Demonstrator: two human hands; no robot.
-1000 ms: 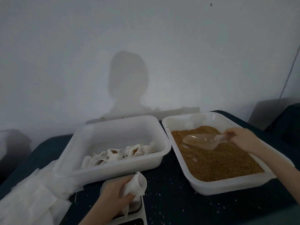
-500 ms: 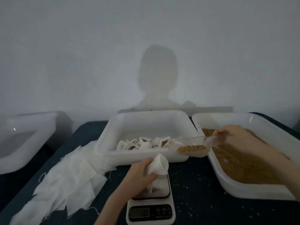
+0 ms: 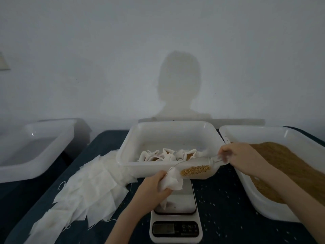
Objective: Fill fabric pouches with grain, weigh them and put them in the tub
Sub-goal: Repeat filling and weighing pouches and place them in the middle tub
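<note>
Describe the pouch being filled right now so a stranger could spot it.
Find the kitchen scale at the near table edge. Just above its platform, the left hand grips one white pouch, its mouth meeting a clear scoop of grain. The other pouches lie in piles, unheld.

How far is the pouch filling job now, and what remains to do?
Done: several filled pouches lie in the middle tub. In hand: the left hand holds an open pouch over the scale, and the right hand brings a scoop of grain to it. Left: weighing this pouch, and a pile of empty pouches.
</note>
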